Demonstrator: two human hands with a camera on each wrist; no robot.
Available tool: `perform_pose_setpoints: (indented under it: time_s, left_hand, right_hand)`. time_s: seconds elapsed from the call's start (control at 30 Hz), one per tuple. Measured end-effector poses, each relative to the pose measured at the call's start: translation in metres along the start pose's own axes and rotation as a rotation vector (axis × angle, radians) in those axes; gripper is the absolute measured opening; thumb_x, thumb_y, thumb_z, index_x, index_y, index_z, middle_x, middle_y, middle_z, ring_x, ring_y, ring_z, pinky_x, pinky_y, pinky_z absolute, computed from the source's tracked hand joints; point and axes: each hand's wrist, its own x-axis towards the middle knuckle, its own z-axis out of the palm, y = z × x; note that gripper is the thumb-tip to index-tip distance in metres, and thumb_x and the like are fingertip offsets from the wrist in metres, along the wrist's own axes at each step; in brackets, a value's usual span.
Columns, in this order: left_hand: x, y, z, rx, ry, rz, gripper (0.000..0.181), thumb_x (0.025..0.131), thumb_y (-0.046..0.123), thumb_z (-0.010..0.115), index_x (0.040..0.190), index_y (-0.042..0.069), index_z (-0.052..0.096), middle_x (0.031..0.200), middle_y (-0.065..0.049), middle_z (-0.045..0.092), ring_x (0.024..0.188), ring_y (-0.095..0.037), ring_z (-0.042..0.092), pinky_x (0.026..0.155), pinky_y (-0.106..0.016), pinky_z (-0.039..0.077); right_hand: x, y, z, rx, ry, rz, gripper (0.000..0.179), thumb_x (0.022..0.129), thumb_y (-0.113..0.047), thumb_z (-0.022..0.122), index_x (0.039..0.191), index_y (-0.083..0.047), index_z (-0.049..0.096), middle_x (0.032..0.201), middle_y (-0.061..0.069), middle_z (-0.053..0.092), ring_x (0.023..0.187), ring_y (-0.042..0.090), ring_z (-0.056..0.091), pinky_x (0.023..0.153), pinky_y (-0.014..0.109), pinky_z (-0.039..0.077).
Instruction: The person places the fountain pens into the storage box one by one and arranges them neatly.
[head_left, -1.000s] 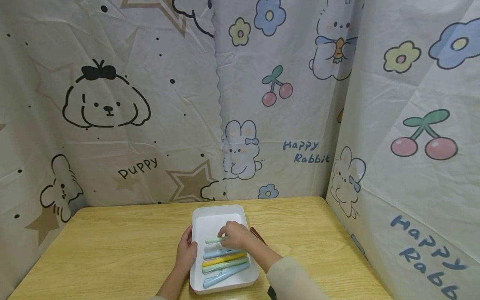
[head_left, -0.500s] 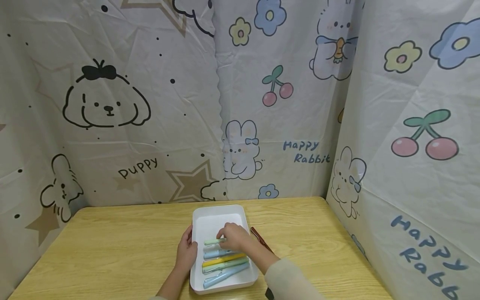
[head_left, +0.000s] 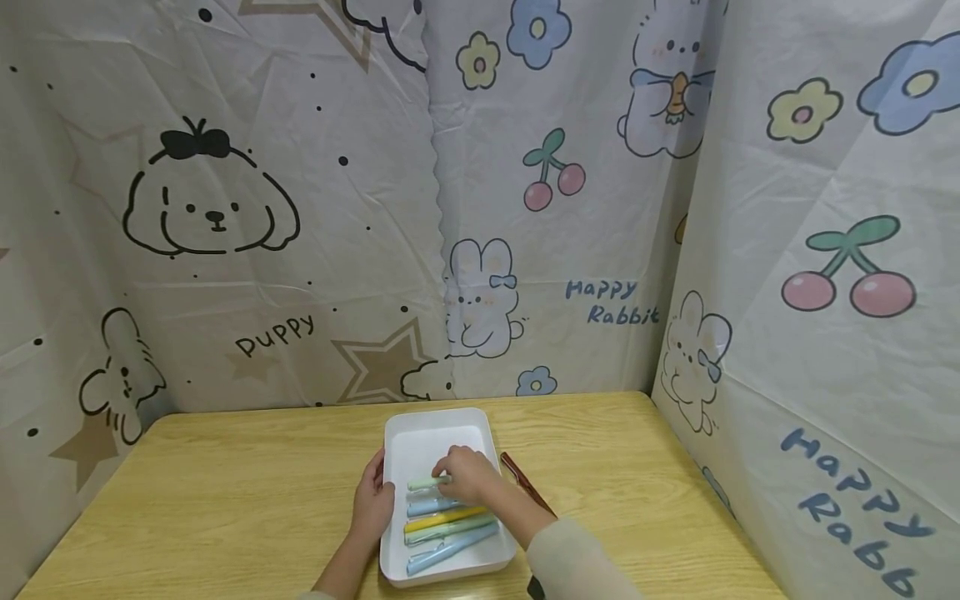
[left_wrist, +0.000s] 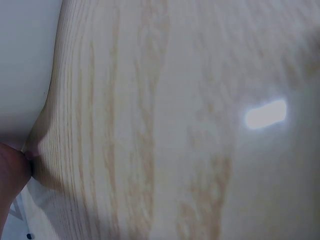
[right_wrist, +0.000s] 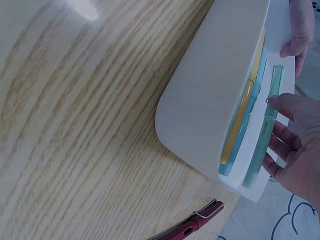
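Note:
A white tray (head_left: pixel 438 423) lies lengthwise on the wooden table. Its left rim is between the thumb and fingers of my left hand (head_left: pixel 372 502); the left wrist view catches only a bit of that hand. Over the tray's middle, my right hand (head_left: pixel 467 475) pinches a light green capped pen (right_wrist: pixel 270 120) between thumb and fingers. That pen lies crosswise, its left end showing in the head view. Nearer the tray's front lie a light blue pen (head_left: pixel 431 507), a yellow pen (head_left: pixel 442 521), another green pen (head_left: pixel 450 531) and another blue pen (head_left: pixel 452 550), roughly side by side.
Just right of the tray, a dark red pen (head_left: pixel 525 481) with a wire clip rests on the table (head_left: pixel 247 492), partly behind the right forearm. Patterned curtains (head_left: pixel 360 208) rise behind the table and along both sides. A dark object (head_left: pixel 535 588) shows beside the right sleeve.
The right hand and the green pen have shifted very slightly left. With the right forearm's small shift, more of the dark red pen shows. The left hand stays at the tray's rim.

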Motion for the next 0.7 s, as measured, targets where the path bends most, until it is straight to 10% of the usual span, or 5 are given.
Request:
perform_pose_setpoints:
  time_s: [0.7]
  left_hand:
    - [0.000, 0.000, 0.000, -0.001, 0.000, -0.005, 0.059, 0.090, -0.001, 0.033, 0.148, 0.004, 0.020, 0.152, -0.021, 0.025, 0.137, -0.040, 0.029, 0.112, -0.052, 0.030]
  right_hand:
    - [0.003, 0.003, 0.011, -0.007, 0.007, 0.014, 0.019, 0.085, -0.027, 0.065, 0.102, -0.021, 0.073, 0.092, -0.004, 0.064, 0.087, 0.010, 0.057, 0.077, 0.029, 0.050]
